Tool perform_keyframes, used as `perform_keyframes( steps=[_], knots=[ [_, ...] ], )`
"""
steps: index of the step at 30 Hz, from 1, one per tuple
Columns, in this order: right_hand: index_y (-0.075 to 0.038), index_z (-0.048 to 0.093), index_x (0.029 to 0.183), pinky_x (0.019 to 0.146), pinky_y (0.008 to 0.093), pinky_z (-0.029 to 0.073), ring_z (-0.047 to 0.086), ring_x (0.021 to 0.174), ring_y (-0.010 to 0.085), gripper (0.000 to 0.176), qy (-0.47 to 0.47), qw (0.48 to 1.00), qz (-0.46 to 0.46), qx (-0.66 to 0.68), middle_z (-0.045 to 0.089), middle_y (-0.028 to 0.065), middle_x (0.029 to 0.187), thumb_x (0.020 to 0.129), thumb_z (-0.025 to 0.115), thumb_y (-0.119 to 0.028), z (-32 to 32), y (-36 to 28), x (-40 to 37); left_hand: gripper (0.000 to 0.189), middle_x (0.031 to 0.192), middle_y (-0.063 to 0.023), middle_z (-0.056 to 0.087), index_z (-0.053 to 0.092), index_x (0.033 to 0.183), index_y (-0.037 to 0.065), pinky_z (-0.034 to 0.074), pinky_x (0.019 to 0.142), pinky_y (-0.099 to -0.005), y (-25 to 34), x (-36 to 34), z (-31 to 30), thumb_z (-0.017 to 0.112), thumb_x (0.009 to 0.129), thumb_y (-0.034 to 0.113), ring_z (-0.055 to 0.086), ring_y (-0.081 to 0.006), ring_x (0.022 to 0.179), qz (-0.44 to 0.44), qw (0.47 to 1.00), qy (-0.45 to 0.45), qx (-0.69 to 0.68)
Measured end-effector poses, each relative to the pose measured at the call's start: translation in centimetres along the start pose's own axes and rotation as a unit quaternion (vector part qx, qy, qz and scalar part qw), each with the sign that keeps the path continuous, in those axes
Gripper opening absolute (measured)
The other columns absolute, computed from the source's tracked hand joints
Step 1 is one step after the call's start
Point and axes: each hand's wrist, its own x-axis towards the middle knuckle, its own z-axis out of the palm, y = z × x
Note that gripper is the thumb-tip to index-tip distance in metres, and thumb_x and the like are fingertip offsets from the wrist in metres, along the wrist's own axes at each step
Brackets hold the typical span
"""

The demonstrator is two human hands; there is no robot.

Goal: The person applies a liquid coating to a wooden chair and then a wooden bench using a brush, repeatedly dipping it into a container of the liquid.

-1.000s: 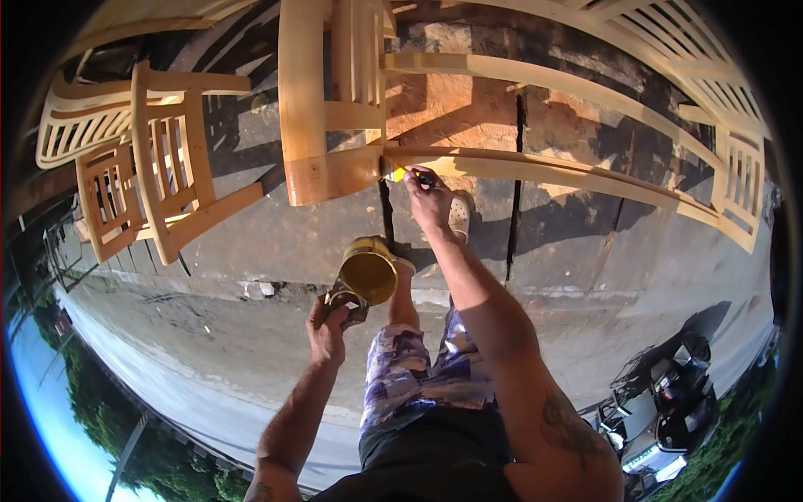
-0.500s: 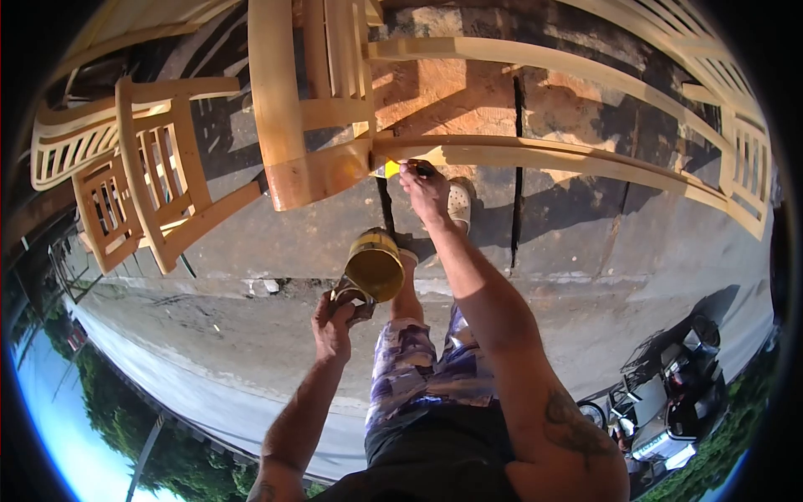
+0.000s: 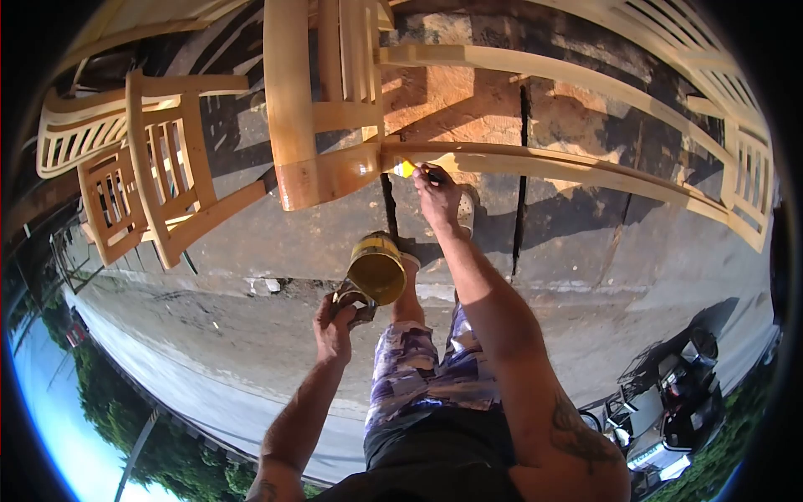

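Note:
My right hand (image 3: pixel 438 202) is closed around a paintbrush (image 3: pixel 407 168) with a dark handle and a bright yellow part. Its bristles are right at the corner where the long rail (image 3: pixel 535 166) of a pale wooden furniture frame meets the broad, curved end post (image 3: pixel 290 84). The lower end of that post has a glossy, darker wet coat (image 3: pixel 322 180), while the wood above looks pale and dry. Lower down, my left hand (image 3: pixel 333 328) grips the side of a yellowish can (image 3: pixel 378 276), tilted with its mouth towards me; a cloth-like or metallic piece shows by the fingers.
A slatted wooden chair (image 3: pixel 167 159) stands to the left, with more slatted wooden furniture (image 3: pixel 744 167) at the right. Stained concrete slabs (image 3: pixel 493 226) with dark gaps lie underfoot, around my shoes. A motorcycle (image 3: pixel 669 410) is parked behind on the right.
The view has shifted slightly, so the furniture appears further right. The brush and my right hand have moved a little right and back towards me. The can stays nearly in place.

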Motion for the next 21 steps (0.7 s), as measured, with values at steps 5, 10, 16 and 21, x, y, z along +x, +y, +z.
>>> perform_keyframes(
  steps=[5, 10, 16, 21],
  knots=[
    [0.000, 0.071, 0.102, 0.070, 0.0273, 0.054, 0.067, 0.074, 0.0125, 0.023, 0.010, 0.993, -0.069, -0.100, 0.073, 0.0061, 0.085, 0.090, 0.075, -0.019, 3.9, -6.5, -3.0, 0.044, 0.112, -0.0128, 0.068, 0.056, 0.126, -0.001, 0.058, 0.085, -0.0369, -0.6, 0.1, -0.1, 0.055, 0.082, 0.000, 0.069, -0.0243, 0.098, 0.005, 1.000, -0.006, -0.007],
    [-0.001, 0.070, 0.111, 0.069, 0.0250, 0.054, 0.068, 0.077, 0.0133, 0.027, -0.070, 0.985, 0.087, 0.130, 0.073, 0.0069, 0.095, 0.093, 0.073, -0.022, -0.8, -11.3, -5.4, 0.044, 0.114, -0.0133, 0.068, 0.056, 0.126, -0.001, 0.058, 0.087, -0.0374, -0.5, -0.2, -0.1, 0.055, 0.082, 0.000, 0.068, -0.0246, 0.099, -0.018, 1.000, -0.005, 0.001],
    [0.000, 0.070, 0.108, 0.065, 0.0228, 0.053, 0.068, 0.076, 0.0117, 0.029, -0.016, 0.996, 0.083, 0.042, 0.072, 0.0049, 0.090, 0.093, 0.073, -0.025, -1.0, -4.2, -1.3, 0.043, 0.114, -0.0134, 0.068, 0.057, 0.125, -0.001, 0.058, 0.088, -0.0381, -1.0, 0.2, -0.1, 0.055, 0.081, 0.000, 0.068, -0.0248, 0.100, -0.008, 1.000, -0.010, 0.001],
    [0.000, 0.070, 0.105, 0.066, 0.0243, 0.053, 0.067, 0.075, 0.0110, 0.031, -0.037, 0.999, 0.000, -0.018, 0.071, 0.0040, 0.085, 0.092, 0.074, -0.028, 2.1, -5.7, -4.4, 0.044, 0.112, -0.0128, 0.068, 0.057, 0.125, 0.000, 0.058, 0.086, -0.0378, 0.0, -0.2, 0.3, 0.057, 0.081, 0.001, 0.068, -0.0240, 0.099, -0.008, 1.000, -0.005, -0.006]
  ],
)
